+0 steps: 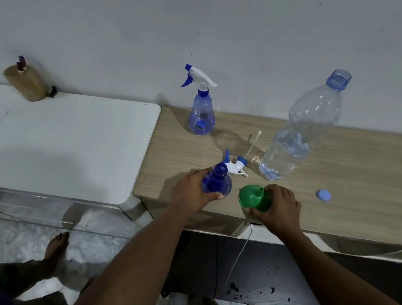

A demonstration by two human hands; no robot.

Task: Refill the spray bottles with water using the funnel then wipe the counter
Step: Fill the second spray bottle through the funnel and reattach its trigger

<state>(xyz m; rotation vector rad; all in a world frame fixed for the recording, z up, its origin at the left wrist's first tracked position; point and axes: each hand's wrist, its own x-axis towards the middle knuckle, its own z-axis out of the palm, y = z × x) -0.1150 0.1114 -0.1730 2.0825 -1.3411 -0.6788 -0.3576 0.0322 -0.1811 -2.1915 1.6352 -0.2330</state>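
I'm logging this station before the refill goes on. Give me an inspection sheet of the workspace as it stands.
Surface: wooden counter; no wiping cloth seen.
Job's things: open spray bottle, head off; spray head lying behind it; second spray bottle upright at the back, head on; water bottle uncapped, part full; cap lying to its right; green funnel near the front edge.
Clutter: wooden holder on the white table.
Grippers: left hand grips the open spray bottle; right hand grips the funnel.
Cables: thin white cable hangs below the counter edge.
Surroundings: plain wall, pale floor.
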